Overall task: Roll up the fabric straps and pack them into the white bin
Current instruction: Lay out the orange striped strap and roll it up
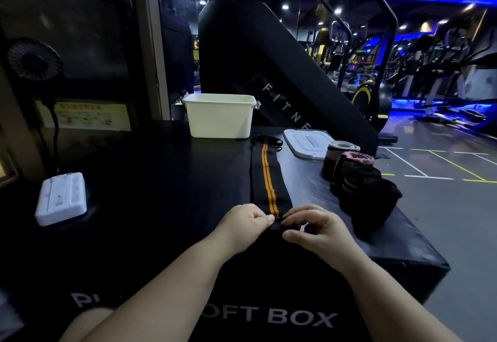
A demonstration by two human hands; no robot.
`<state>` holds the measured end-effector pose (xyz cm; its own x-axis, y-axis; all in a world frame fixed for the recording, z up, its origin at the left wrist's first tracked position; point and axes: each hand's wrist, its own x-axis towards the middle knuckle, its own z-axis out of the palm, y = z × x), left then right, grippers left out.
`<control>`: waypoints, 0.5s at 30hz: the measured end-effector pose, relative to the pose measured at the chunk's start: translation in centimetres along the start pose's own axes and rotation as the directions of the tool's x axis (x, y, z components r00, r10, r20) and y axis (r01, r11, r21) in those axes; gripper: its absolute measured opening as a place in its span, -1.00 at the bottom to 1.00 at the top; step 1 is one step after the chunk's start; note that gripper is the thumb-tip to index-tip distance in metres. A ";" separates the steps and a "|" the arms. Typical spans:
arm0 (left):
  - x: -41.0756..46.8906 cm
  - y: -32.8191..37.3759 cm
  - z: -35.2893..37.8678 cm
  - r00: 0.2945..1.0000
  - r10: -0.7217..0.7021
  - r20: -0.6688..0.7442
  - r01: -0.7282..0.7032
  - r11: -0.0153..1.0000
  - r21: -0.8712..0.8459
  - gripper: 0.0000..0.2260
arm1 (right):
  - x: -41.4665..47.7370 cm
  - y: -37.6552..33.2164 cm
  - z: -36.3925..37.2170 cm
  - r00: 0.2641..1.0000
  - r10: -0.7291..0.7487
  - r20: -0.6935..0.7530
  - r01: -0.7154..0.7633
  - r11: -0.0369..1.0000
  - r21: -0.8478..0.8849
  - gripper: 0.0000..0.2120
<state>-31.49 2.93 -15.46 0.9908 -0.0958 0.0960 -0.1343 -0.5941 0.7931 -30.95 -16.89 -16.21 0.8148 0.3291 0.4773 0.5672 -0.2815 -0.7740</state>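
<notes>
A long black strap with two orange stripes [269, 177] lies flat on the black soft box [161, 180], running from me toward the white bin [219, 117]. My left hand [243, 223] and my right hand [312, 227] both pinch its near end, fingers curled over the edge. Several rolled straps [363, 180] stand in a row at the right edge, some black, one pinkish, one pale. The bin stands upright at the far side; its inside is hidden from here.
The bin's white lid [306, 142] lies flat to the right of the strap's far end. A white power bank [61, 197] with a black cable sits at the left. A black fitness machine [269, 72] rises behind the box. The box's right edge drops to the gym floor.
</notes>
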 end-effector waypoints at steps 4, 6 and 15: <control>0.2 0.1 -0.1 0.998 -0.061 0.012 0.061 0.998 0.014 -0.70 | 0.0 0.1 -0.1 0.998 0.015 0.057 -0.012 0.998 -0.058 -0.75; 0.2 0.0 -0.1 0.997 -0.071 0.020 0.071 0.997 0.014 -0.65 | -0.1 0.1 0.0 0.999 0.013 0.042 -0.010 0.996 -0.083 -0.74; -1.3 0.4 -0.7 0.995 0.096 -0.033 -0.099 0.992 -0.084 -0.92 | -0.2 0.0 0.3 0.999 0.051 0.004 -0.050 0.993 -0.104 -0.85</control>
<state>-32.81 3.40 -14.84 0.9733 -0.1260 0.1918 -0.2294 -0.5123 0.8276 -31.11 -16.70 -16.39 0.8419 0.3183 0.4357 0.5352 -0.3895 -0.7495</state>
